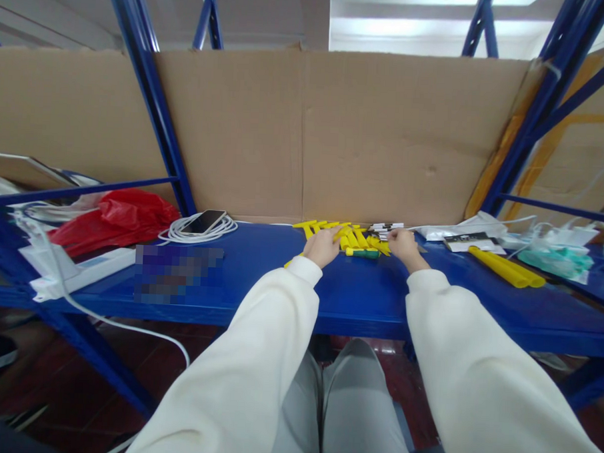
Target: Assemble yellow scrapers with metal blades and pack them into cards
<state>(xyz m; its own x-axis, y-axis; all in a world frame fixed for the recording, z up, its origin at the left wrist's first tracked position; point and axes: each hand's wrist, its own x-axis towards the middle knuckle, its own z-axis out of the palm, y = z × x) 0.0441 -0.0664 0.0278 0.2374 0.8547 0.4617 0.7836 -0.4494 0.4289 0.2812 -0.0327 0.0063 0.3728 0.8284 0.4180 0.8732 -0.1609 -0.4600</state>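
My left hand is closed at the near left side of a pile of yellow plastic pieces. A yellow piece shows at its fingertips, and its shape is partly hidden by the fingers. My right hand has its fingers pinched together by the right end of the pile, beside several small black-and-white parts. What it holds, if anything, is too small to tell. A green-and-yellow handled tool, perhaps a screwdriver, lies just in front of the pile, between the two hands.
The blue shelf is backed by cardboard. On the left lie a phone on a coiled white cable, a red plastic bag and a white power strip. Two yellow tubes lie right. Blue posts flank me.
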